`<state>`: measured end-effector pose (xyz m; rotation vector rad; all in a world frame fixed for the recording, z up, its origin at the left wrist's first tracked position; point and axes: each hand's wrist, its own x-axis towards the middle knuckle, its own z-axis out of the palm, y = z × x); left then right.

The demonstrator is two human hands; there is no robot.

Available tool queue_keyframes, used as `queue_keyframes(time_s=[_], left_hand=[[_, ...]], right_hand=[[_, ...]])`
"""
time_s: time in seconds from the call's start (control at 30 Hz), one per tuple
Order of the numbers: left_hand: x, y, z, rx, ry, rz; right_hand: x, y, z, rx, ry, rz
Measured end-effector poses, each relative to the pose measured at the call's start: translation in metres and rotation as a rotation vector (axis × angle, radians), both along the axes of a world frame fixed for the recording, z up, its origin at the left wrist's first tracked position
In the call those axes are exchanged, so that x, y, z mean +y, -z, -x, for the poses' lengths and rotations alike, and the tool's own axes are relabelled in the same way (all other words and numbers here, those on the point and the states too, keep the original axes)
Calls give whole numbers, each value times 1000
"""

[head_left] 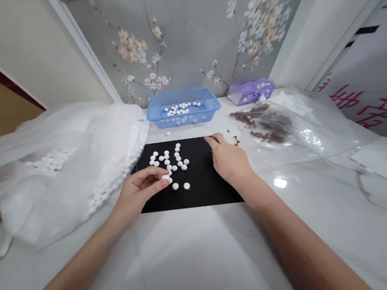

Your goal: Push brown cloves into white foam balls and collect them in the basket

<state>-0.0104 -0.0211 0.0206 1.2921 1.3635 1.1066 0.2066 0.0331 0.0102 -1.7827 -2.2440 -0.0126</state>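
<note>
My left hand (140,190) pinches a small white ball (165,177) between thumb and forefinger, over the left part of a black mat (207,185). Several similar white balls (177,154) lie on the mat in curved, branching lines, some touching. Two balls (186,186) sit apart nearer the front, with a small dark bit by one. Palm down, my right hand (229,160) rests at the mat's far right edge, fingers stretched forward and slightly apart. Its thumb is mostly hidden, and nothing shows in its fingers.
Behind the mat is a blue basket (181,123) holding more white balls. A white bag of balls (75,176) lies left. To the right, a clear plastic bag (300,139) contains reddish-brown pieces, with loose bits (236,140) beside it. A purple tissue pack (252,91) stands against the wall.
</note>
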Motion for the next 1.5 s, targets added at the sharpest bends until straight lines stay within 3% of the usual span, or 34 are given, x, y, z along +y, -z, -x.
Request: queue_keyframes(time_s=[0.2,0.47,0.8,1.0,1.27,1.5], left_hand=[[1,-2,1,98,70,-28],[10,-1,10,353,146,-132],[14,10,20,873,125,-218],[11,8,16,929,103,-260],[11,11,14,1005,254,-443],[11,10,15,927,196,-432]], right_hand=[[7,10,-8,-18,22,79],[8,9,-10,63,18,72],[8,8,-9,60,0,85],[3,5,-5,124,-19,-18],[-2,1,2,131,-43,-74],[-5,0,5,144,-59,-102]])
